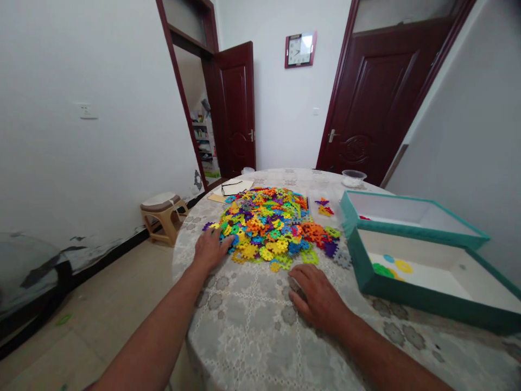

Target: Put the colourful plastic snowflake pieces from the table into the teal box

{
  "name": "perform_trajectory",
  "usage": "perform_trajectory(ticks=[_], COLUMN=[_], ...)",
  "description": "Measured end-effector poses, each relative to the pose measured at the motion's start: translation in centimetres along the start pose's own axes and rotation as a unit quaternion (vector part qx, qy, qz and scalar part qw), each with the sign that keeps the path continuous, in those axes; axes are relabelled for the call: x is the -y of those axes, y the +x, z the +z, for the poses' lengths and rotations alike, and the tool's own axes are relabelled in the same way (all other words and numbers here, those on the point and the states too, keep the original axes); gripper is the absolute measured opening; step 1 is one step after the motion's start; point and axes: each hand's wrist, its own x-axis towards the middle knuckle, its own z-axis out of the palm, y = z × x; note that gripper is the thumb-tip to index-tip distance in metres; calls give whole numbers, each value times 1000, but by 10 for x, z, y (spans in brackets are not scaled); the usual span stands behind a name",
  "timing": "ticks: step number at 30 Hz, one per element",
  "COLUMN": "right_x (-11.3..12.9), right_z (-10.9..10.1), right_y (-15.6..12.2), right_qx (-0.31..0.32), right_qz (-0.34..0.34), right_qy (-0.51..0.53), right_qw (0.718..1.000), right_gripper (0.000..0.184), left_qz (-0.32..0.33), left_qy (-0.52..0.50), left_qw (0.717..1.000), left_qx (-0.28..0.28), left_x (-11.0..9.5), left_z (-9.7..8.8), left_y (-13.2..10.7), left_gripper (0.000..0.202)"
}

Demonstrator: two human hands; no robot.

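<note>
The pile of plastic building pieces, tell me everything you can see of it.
The pile of plastic building pieces is a wide, low heap of flat, toothed, gear-like pieces in yellow, orange, green, blue, purple and red, lying loose and overlapping on the lace-patterned tablecloth. The left hand rests against its near edge.

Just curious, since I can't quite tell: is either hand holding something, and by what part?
Nothing is held: the left hand touches the pile of plastic pieces, the right hand lies on the tablecloth.
</note>
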Motion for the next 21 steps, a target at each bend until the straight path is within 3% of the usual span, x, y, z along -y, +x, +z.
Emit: perform_trajectory(ticks=[7, 14, 21], right_x=[2, 2, 0], right_z=[-3, -3, -8], right_y=[5, 7, 8], right_qx=[31, 29, 14], right_qz=[52, 72, 121], right_qy=[-9, -14, -38], right_qw=[998, 997, 992], right_gripper=[46, 45, 42], left_qz=[99, 123, 164], left_qy=[7, -29, -81], left_qw=[995, 992, 982], left_qx=[31, 27, 43], left_x=[-37, -76, -109], left_z=[2, 0, 3], left_y=[-31, -68, -87], left_gripper=[56, 57, 55])
